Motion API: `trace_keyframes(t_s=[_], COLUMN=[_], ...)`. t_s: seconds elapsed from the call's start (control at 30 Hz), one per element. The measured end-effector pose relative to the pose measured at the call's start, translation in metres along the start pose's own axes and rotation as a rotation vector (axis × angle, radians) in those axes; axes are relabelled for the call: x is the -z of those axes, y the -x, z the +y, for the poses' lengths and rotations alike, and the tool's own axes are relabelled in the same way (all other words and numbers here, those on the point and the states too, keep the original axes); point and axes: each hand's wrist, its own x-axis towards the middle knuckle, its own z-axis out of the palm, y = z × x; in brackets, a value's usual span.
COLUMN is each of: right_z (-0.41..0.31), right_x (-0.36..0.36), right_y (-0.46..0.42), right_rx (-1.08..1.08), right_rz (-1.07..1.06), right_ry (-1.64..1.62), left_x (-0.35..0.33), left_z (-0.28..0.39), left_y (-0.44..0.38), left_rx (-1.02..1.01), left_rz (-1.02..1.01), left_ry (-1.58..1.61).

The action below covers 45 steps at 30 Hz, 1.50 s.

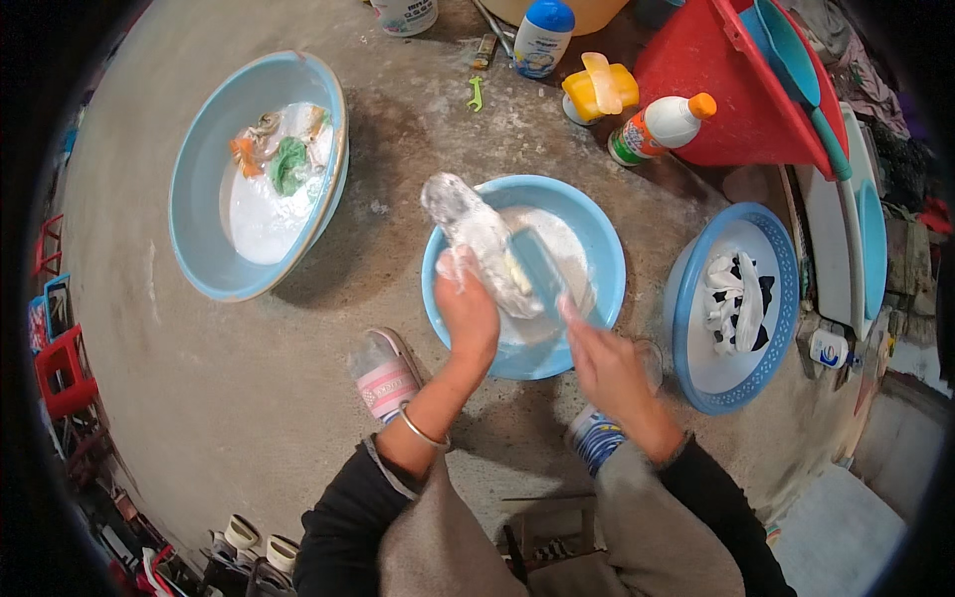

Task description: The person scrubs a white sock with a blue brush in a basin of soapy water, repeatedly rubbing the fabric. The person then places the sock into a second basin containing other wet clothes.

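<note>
My left hand (468,306) grips a foam-covered shoe (477,235) over a round blue plastic basin (613,261). The shoe slants, its grey-white end up and to the left. My right hand (608,358) holds the handle of a translucent blue scrubbing brush (539,272), blurred, whose pale bristles lie against the shoe's lower part. Cloudy, sudsy water (556,235) stands in the basin beneath. The fingertips of my left hand are partly hidden by suds.
A large blue basin (201,224) with sudsy cloths stands left; a blue basket-rimmed basin (683,328) with black-and-white fabric is right. Beyond are a white bottle with an orange cap (668,123), a blue-capped bottle (543,41), a green plastic wrench (475,93) and a red bucket (694,82).
</note>
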Motion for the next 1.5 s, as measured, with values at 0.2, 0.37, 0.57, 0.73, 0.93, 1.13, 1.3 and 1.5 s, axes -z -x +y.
trace_keyframes(t_s=[0.2, 0.37, 0.57, 0.73, 0.93, 1.13, 1.3, 1.5], right_z=[-0.002, -0.006, -0.001, -0.009, 0.002, 0.003, -0.014, 0.002], right_x=[-0.007, -0.004, -0.002, -0.008, -0.006, -0.007, -0.010, -0.006], right_y=[-0.025, 0.008, -0.006, -0.001, 0.003, -0.019, 0.000, -0.004], right_rx=[0.078, 0.069, 0.025, 0.102, 0.056, 0.034, 0.147, 0.042], right_rz=[0.040, -0.017, 0.009, -0.023, 0.002, 0.017, 0.035, 0.048], right_ry=[0.007, 0.001, -0.030, -0.009, -0.037, -0.044, -0.043, -0.056], left_x=[-0.003, 0.003, -0.001, 0.005, 0.005, 0.005, 0.007, 0.005], left_z=[-0.002, 0.011, 0.010, 0.001, 0.010, -0.002, 0.001, -0.005], left_y=[0.013, -0.001, 0.003, 0.008, -0.001, 0.006, 0.005, 0.002], left_rx=[0.069, 0.084, 0.037, 0.078, 0.115, 0.056, 0.151, 0.125], left_rz=[-0.027, 0.019, -0.001, -0.016, -0.003, -0.044, -0.038, -0.049], left_ry=[0.010, 0.083, 0.034, -0.032, 0.093, -0.015, 0.076, 0.104])
